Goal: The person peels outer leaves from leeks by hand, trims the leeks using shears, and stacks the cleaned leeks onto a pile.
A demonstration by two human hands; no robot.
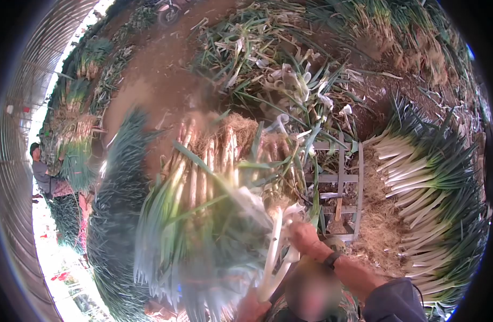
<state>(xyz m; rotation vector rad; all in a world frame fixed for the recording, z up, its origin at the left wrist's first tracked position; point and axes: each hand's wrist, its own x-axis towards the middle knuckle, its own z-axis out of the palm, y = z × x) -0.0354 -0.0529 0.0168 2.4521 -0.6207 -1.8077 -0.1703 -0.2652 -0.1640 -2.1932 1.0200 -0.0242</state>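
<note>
At the bottom centre, a large green onion (274, 244) with a white stalk stands at a slant, root end up. My left hand (251, 307) is closed round its lower part, slightly smeared by motion. Higher up, my right hand (304, 236), with a dark band at the wrist, is closed near the root end, where pale peeled skin (251, 203) hangs off to the left, blurred. Whether the fingers grip the stalk or only its skin, I cannot tell. Just beyond lies a pile of unpeeled green onions (203, 172), brown roots pointing away from me.
Peeled green onions (412, 198) lie in a long row at right, beside a metal frame (349, 185). Stripped leaves (294, 80) litter the soil ahead. A long green stack (120, 214) runs along the left. Another person (42, 172) is at far left by bundled onions (77, 145).
</note>
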